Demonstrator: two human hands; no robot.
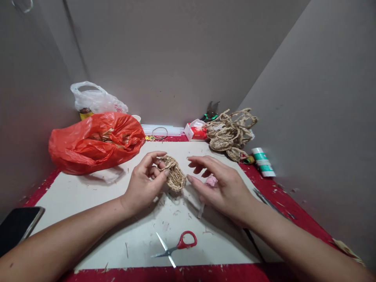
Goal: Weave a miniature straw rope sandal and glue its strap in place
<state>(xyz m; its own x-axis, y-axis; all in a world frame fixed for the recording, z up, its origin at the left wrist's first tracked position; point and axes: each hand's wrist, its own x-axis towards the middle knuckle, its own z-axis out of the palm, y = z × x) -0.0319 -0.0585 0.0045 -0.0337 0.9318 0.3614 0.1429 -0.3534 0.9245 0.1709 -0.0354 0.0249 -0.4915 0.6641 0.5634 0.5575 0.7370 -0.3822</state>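
Observation:
My left hand [145, 182] pinches a small woven straw piece [175, 175], thumb and fingers closed on its left end, holding it just above the white board [88, 196]. My right hand [217, 184] hovers to the right of the piece with its fingers stretched out and apart, the thumb tip almost touching the weave. A small pink object [211, 180] lies partly hidden under the right hand's fingers. Red-handled scissors [178, 246] lie open on the board in front of both hands.
A red plastic bag [96, 141] with straw sits at the left, a white bag [96, 100] behind it. A pile of woven straw pieces [230, 133], a red-white box [195, 131], a tape roll [263, 161] and pliers [210, 112] lie at the back right. A phone [17, 227] lies at the left edge.

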